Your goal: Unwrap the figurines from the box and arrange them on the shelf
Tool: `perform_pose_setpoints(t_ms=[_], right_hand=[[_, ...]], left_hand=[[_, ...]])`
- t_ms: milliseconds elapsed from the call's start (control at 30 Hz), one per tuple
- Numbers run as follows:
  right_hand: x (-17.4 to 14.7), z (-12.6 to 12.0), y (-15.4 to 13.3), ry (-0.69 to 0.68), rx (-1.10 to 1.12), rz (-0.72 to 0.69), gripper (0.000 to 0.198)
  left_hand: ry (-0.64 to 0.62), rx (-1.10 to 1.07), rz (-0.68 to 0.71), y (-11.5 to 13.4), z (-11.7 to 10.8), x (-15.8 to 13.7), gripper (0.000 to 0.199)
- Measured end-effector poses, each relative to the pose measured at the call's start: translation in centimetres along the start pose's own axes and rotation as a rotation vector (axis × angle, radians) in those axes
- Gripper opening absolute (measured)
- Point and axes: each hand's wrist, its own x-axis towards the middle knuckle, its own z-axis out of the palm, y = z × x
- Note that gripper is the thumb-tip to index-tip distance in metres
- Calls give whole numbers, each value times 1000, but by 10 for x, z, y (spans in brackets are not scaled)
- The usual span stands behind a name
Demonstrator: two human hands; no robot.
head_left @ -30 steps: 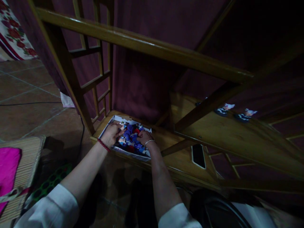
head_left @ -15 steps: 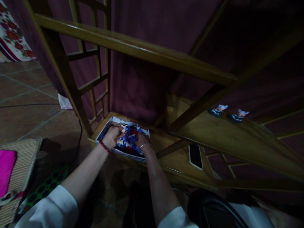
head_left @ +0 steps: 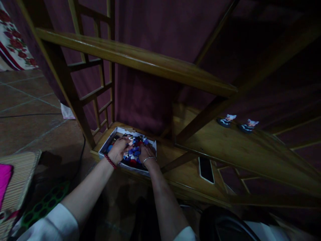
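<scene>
A shallow white cardboard box [head_left: 154, 147] lies on the low wooden shelf, holding a jumble of small blue, white, red and black pieces [head_left: 134, 152] that look like little figures. Into its left side reaches my left hand [head_left: 120, 149], a red beaded bracelet at the wrist; its fingers are apart and touch the pieces. My right hand [head_left: 145, 152], with a silver bangle, dips into the right side of the pile. Its fingertips are hidden among the pieces, so any hold there does not show.
A phone [head_left: 206, 169] rests on the low shelf to the right. Two small figurines [head_left: 226, 120] stand on a higher shelf [head_left: 225, 144]. A wooden bar [head_left: 135, 62] crosses above my hands. Lower left are a woven-topped seat [head_left: 23, 174] and a green holed rack [head_left: 42, 206].
Both hands stay in the box and shift slightly among the pieces, the right one moving a little toward the left. The whole view has shifted slightly.
</scene>
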Motion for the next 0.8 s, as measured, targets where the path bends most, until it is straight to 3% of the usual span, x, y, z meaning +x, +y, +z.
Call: perform_pose_setpoints(t_ms=[267, 567, 800], right_hand=[[10, 5, 18, 126, 204, 58, 6], [24, 10, 21, 154, 655, 110, 19], [25, 10, 14, 124, 838, 131, 20]], left_hand=[[-5, -33, 18, 0, -4, 2, 18], [-5, -144, 57, -3, -6, 6, 18], [31, -35, 50, -4, -7, 6, 11]])
